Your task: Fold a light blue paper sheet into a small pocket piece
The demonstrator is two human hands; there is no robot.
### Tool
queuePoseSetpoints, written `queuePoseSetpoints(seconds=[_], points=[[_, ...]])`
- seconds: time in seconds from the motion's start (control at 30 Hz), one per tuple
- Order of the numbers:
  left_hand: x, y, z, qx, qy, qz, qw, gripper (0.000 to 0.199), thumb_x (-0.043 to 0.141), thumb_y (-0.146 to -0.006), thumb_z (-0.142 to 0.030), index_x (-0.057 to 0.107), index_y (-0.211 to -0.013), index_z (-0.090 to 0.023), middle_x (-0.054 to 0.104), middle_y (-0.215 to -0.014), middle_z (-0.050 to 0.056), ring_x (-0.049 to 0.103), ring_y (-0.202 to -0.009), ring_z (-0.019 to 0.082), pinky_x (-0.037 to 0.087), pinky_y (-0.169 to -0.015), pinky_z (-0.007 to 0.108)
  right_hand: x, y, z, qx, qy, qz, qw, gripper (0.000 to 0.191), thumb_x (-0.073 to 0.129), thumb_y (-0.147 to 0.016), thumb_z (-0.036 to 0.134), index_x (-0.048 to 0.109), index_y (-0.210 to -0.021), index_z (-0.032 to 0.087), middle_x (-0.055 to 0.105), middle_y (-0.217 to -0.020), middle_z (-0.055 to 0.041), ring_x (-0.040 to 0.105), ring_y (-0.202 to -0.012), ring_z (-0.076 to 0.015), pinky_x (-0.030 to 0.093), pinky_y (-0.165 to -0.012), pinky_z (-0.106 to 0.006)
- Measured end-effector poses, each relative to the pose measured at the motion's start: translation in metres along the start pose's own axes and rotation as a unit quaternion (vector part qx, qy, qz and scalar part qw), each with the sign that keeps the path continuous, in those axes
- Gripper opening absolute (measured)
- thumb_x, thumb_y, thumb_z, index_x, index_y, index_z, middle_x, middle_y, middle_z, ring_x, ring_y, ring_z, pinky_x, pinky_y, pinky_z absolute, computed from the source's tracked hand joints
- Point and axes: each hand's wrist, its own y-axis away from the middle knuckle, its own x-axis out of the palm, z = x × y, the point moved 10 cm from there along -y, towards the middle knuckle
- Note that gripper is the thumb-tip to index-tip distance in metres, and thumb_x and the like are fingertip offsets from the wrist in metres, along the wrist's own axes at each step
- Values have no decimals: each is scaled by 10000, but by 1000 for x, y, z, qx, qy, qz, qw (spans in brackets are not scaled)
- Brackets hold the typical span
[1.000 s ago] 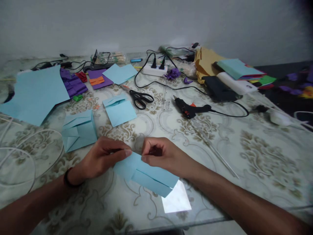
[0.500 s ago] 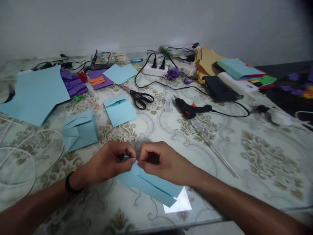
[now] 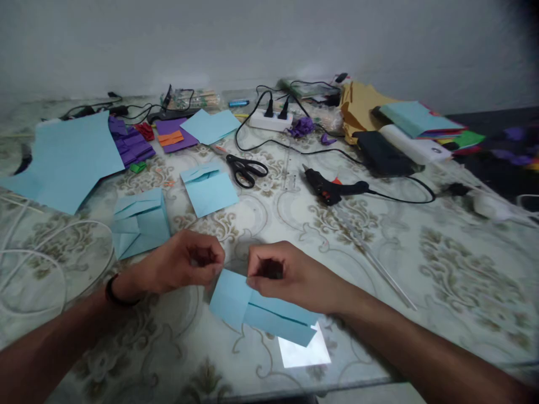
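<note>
A folded piece of light blue paper point(image 3: 230, 300) lies slanted between my hands near the table's front. My left hand point(image 3: 189, 259) pinches its upper left corner between thumb and fingers. Thumb and forefinger of my right hand point(image 3: 280, 275) grip the same sheet along its upper edge, close to a crease. A long folded strip runs down the sheet's right part. Just beyond my left hand stands a folded blue paper piece point(image 3: 141, 221), box-like in shape. Another folded blue paper point(image 3: 213, 193) lies flat farther off.
Black scissors point(image 3: 246, 170) and a black glue gun point(image 3: 332, 185) lie past my hands. Clear glue sticks point(image 3: 379, 264) are at the right, a white cable point(image 3: 63, 306) at the left. Behind are a power strip point(image 3: 270, 120), a large blue sheet point(image 3: 78, 160) and purple paper point(image 3: 130, 143).
My left hand has moved left and slightly up, away from my right hand. The sheet's left part now shows flat and opened out between them.
</note>
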Motion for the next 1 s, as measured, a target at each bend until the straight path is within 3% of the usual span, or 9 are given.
queuePoseSetpoints(seconds=[0.13, 0.27, 0.37, 0.5, 0.63, 0.9, 1.0], points=[[-18, -1, -6, 27, 8, -65, 997, 224, 707, -896, -361, 672, -841, -148, 682, -709, 11, 620, -637, 130, 515, -613, 225, -19, -1, 1, -6, -36, -74, 997, 258, 745, -845, 363, 580, -759, 185, 495, -638, 59, 435, -574, -91, 330, -518, -216], [-7, -1, 6, -10, -28, -53, 998, 288, 706, -912, -437, 706, -881, -151, 670, -773, 9, 621, -678, 140, 505, -600, 225, -24, -1, -7, 11, -65, -120, 991, 318, 741, -870, 468, 580, -817, 199, 475, -599, 79, 400, -522, -85, 285, -483, -214], [-10, 2, 14, -27, -33, -97, 994, 307, 710, -917, -435, 704, -819, -144, 650, -728, -3, 592, -652, 124, 466, -582, 213, -15, -3, -11, 14, -83, -106, 991, 339, 794, -829, 441, 564, -783, 196, 549, -613, 66, 484, -548, -88, 347, -521, -215], [-15, 6, 21, -32, 43, -148, 988, 313, 773, -865, -449, 724, -829, -142, 699, -743, 5, 603, -640, 127, 477, -580, 217, 3, -4, -15, 31, -126, -46, 990, 351, 818, -813, 398, 538, -754, 196, 675, -643, 20, 649, -618, -128, 483, -640, -259], [-5, 3, 23, -34, 81, -109, 990, 313, 754, -878, -454, 756, -843, -143, 757, -810, 33, 648, -682, 145, 516, -624, 230, 0, -3, -11, 16, -134, -55, 989, 378, 813, -824, 443, 535, -762, 196, 698, -657, 10, 676, -616, -129, 519, -656, -269], [18, 5, 16, -62, -62, -2, 996, 266, 676, -920, -404, 749, -900, -149, 683, -726, -6, 567, -601, 119, 406, -527, 203, -11, -4, -2, -16, -103, -91, 990, 251, 753, -877, 405, 622, -871, 191, 613, -672, 50, 632, -597, -109, 493, -591, -241], [13, 4, 8, -30, -65, -35, 997, 278, 681, -920, -429, 739, -919, -156, 599, -661, -37, 496, -570, 100, 359, -510, 200, -9, -4, 0, -19, -83, -94, 992, 192, 725, -872, 332, 619, -804, 186, 580, -662, 49, 551, -574, -92, 441, -552, -226]])
